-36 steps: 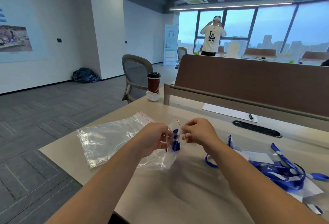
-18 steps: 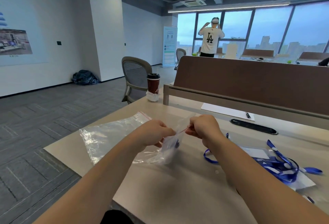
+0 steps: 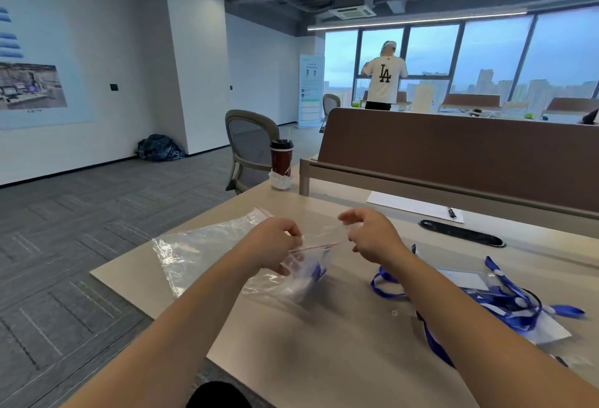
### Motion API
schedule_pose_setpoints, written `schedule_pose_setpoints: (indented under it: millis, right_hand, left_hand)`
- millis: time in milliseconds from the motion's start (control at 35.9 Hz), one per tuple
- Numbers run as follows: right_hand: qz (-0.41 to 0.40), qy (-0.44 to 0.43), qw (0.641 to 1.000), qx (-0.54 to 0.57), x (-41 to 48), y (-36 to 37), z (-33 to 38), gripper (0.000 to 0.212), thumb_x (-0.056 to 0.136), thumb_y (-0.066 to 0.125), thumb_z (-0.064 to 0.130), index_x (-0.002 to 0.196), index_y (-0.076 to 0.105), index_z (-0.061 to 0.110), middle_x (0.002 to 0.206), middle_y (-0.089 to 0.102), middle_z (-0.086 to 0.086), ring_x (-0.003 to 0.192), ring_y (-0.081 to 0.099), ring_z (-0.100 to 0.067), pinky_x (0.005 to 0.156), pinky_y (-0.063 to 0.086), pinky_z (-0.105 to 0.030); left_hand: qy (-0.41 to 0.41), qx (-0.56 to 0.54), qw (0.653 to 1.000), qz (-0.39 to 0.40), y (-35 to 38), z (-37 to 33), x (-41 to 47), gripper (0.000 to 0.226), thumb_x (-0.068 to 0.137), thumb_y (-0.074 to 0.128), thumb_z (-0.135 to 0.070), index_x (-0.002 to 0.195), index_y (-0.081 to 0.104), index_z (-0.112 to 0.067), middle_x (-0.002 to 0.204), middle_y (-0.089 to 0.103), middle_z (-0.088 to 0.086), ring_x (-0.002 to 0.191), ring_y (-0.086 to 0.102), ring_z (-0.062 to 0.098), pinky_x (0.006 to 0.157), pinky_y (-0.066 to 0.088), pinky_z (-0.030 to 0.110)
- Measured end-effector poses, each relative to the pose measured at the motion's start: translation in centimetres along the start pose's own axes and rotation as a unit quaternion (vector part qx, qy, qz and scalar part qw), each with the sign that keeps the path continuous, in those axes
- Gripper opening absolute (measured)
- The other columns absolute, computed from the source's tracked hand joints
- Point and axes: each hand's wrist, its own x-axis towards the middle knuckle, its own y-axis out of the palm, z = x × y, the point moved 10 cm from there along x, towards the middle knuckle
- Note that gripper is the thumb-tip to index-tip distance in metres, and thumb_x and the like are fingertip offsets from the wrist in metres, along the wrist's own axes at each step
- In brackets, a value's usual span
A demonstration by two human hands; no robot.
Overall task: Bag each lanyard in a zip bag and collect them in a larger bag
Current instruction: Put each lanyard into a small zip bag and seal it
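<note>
Two hands worked over a pale table [image 3: 324, 359]. At the far left, by the wall, a dark bundle [image 3: 160, 148] lay on the carpet. A large bag [image 3: 201, 252] of clear plastic lay flat on the table at nine o'clock from the left hand [image 3: 275, 245], its red-striped mouth toward twelve o'clock. The left hand pinched the left end of a small zip bag [image 3: 304, 281] at its red seal line, thumb and fingers curled on the plastic. The bag hung down from that grip, its bottom low over the table. Inside it sat a bunched blue lanyard [image 3: 319, 269].

At twelve o'clock from that hand stood a grey chair [image 3: 249, 145] and, at the table's far edge, a dark red cup [image 3: 281, 159] with a black lid. The right hand [image 3: 372, 235] hovered at three o'clock from the zip bag, just beside the right end of the seal, with its fingers loosely curled. Blur hid whether it touched the plastic.

At one o'clock from it lay a white sheet [image 3: 408, 206] with a pen [image 3: 452, 213] on it, and nearer a black oblong [image 3: 460, 233]. At four o'clock a heap of loose lanyards [image 3: 512, 304] lay with clear sleeves [image 3: 466, 278]. Behind ran a brown divider [image 3: 453, 148], and beyond it a person [image 3: 384, 80] stood at the windows.
</note>
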Motion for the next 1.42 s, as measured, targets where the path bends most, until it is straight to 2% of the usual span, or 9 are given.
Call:
schedule_pose_setpoints:
  millis: [167, 250, 334, 445, 612, 891, 1141, 1280, 1419]
  right_hand:
    - [-0.008, -0.034, 0.996, -0.081, 0.1, -1.2, 0.6, 0.013, 0.095, 0.061, 0.013, 0.103, 0.071, 0.017, 0.102, 0.070, 0.000, 0.092, 0.062, -0.016, 0.082, 0.049, -0.027]
    - [-0.012, -0.039, 0.996, -0.085, 0.0, -2.0, 1.2, 0.006, 0.093, 0.066, 0.016, 0.095, 0.068, 0.021, 0.097, 0.070, 0.000, 0.089, 0.063, -0.016, 0.081, 0.050, -0.028]
    - [-0.015, -0.044, 0.992, -0.116, 0.1, -2.8, 1.5, 0.004, 0.091, 0.068, 0.019, 0.095, 0.068, 0.022, 0.094, 0.069, 0.003, 0.086, 0.061, -0.013, 0.079, 0.050, -0.028]
    - [-0.017, -0.049, 0.986, -0.156, -0.1, -4.2, 2.3, 0.005, 0.089, 0.070, 0.024, 0.094, 0.069, 0.024, 0.092, 0.068, 0.005, 0.086, 0.061, -0.013, 0.082, 0.054, -0.034]
    - [0.022, -0.064, 0.981, -0.183, -0.6, -5.2, 3.6, 0.011, 0.090, 0.069, 0.023, 0.084, 0.061, 0.027, 0.086, 0.063, 0.007, 0.080, 0.057, -0.007, 0.069, 0.044, -0.023]
    - [0.054, -0.047, 0.985, -0.160, -0.8, -5.0, 2.3, 0.011, 0.090, 0.068, 0.016, 0.086, 0.060, 0.022, 0.087, 0.064, 0.002, 0.081, 0.059, -0.012, 0.068, 0.047, -0.023]
    - [0.055, -0.040, 0.987, -0.149, -0.5, -4.4, 1.7, 0.010, 0.089, 0.068, 0.011, 0.090, 0.064, 0.019, 0.089, 0.066, -0.001, 0.079, 0.061, -0.013, 0.063, 0.045, -0.019]
    - [0.070, -0.040, 0.980, -0.181, -0.3, -3.6, 1.7, 0.008, 0.090, 0.069, 0.019, 0.094, 0.062, 0.020, 0.094, 0.067, -0.002, 0.086, 0.062, -0.017, 0.071, 0.047, -0.023]
    - [0.083, -0.057, 0.976, -0.191, -0.5, -1.4, 3.2, 0.029, 0.088, 0.071, 0.030, 0.112, 0.063, 0.017, 0.105, 0.066, -0.001, 0.090, 0.061, -0.015, 0.073, 0.045, -0.022]
  left_hand:
    - [0.036, 0.005, 0.997, -0.075, -2.0, -1.1, -0.3, 0.020, 0.100, 0.054, -0.029, 0.100, 0.067, -0.013, 0.094, 0.071, 0.006, 0.084, 0.067, 0.020, 0.078, 0.057, 0.036]
    - [0.056, -0.059, 0.996, -0.021, -1.4, -1.2, -0.9, 0.035, 0.091, 0.064, -0.047, 0.102, 0.063, -0.014, 0.088, 0.076, 0.005, 0.083, 0.074, 0.021, 0.084, 0.060, 0.041]
    - [0.068, -0.065, 0.996, -0.007, -1.5, -1.0, -1.1, 0.029, 0.086, 0.075, -0.030, 0.104, 0.061, -0.013, 0.090, 0.076, 0.006, 0.085, 0.074, 0.024, 0.085, 0.060, 0.043]
    - [0.064, -0.135, 0.987, -0.062, -2.6, -0.7, -0.5, 0.009, 0.090, 0.069, -0.007, 0.095, 0.064, -0.003, 0.086, 0.076, 0.014, 0.080, 0.075, 0.029, 0.082, 0.061, 0.045]
    - [0.056, -0.261, 0.957, -0.112, -3.4, -0.6, 0.2, 0.008, 0.088, 0.070, 0.000, 0.094, 0.065, 0.002, 0.090, 0.072, 0.018, 0.074, 0.074, 0.024, 0.067, 0.062, 0.027]
    - [0.030, -0.296, 0.947, -0.117, -2.0, 0.9, 1.3, 0.003, 0.089, 0.070, -0.007, 0.091, 0.069, -0.004, 0.097, 0.073, 0.018, 0.089, 0.073, 0.028, 0.073, 0.062, 0.028]
    - [0.027, -0.368, 0.925, -0.095, -1.4, 2.6, 1.3, 0.012, 0.092, 0.064, -0.003, 0.101, 0.066, 0.005, 0.092, 0.073, 0.020, 0.082, 0.074, 0.027, 0.073, 0.062, 0.032]
    - [0.026, -0.348, 0.932, -0.095, -1.3, 2.9, 1.3, 0.011, 0.094, 0.063, -0.005, 0.104, 0.065, 0.000, 0.093, 0.075, 0.018, 0.083, 0.075, 0.027, 0.074, 0.062, 0.034]
    - [0.030, -0.321, 0.939, -0.119, -1.3, 3.6, 1.6, 0.007, 0.090, 0.069, -0.006, 0.097, 0.070, -0.003, 0.090, 0.072, 0.014, 0.080, 0.072, 0.023, 0.083, 0.060, 0.035]
